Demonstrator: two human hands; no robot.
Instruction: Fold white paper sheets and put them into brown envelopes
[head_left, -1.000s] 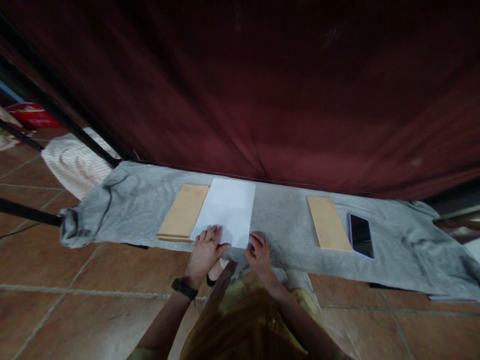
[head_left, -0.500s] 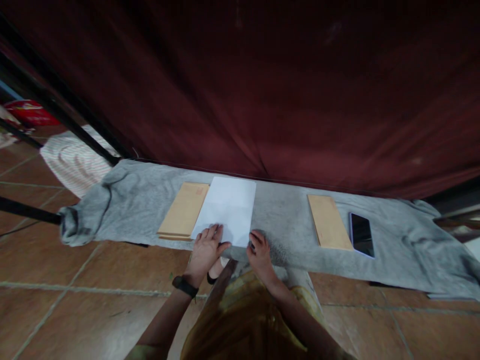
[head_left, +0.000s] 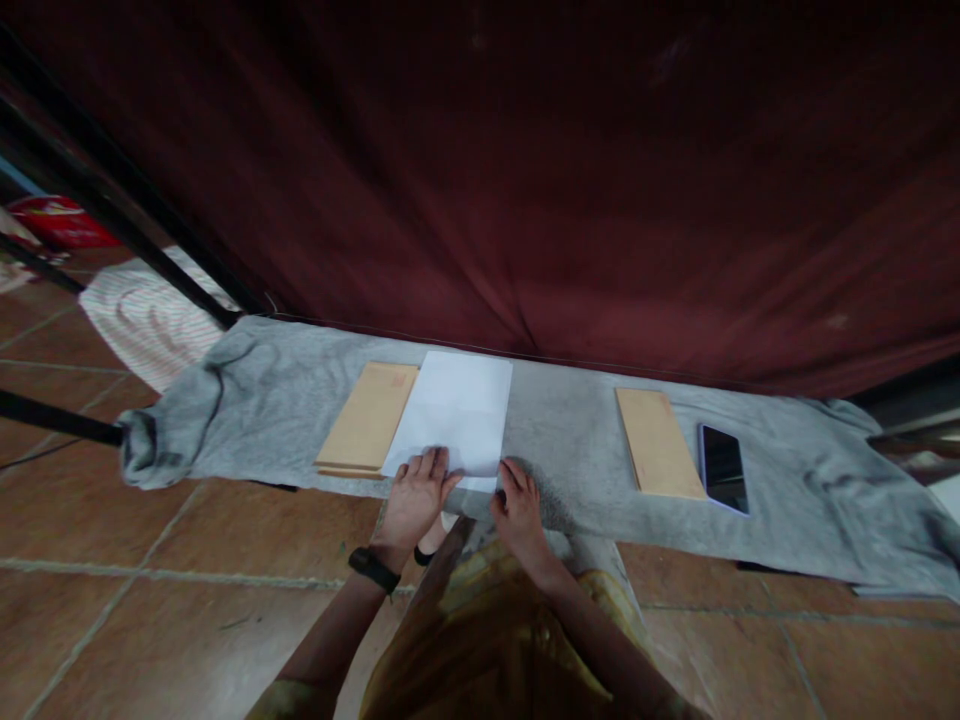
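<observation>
A white sheet of paper (head_left: 469, 400) lies on the grey cloth, with faint crease lines across it. My left hand (head_left: 416, 497) rests on its near left part, fingers stretched out flat and thumb pointing right. At the near right corner, my right hand (head_left: 517, 505) has its fingers curled in, with the thumb and index finger at the paper's edge. The fingertips there are partly hidden. Left of the sheet and touching it is a stack of brown envelopes (head_left: 367, 415).
Another brown envelope pile (head_left: 660, 442) lies to the right, beside a phone (head_left: 724, 468) with a dark screen. The grey cloth (head_left: 570, 430) covers a long narrow bench. Behind it hangs a dark red curtain (head_left: 525, 200). Black metal bars (head_left: 60, 418) stand at left.
My right hand's fingers have drawn closer together at the paper's corner. The left hand has shifted very slightly; the sheet and envelopes stay in place.
</observation>
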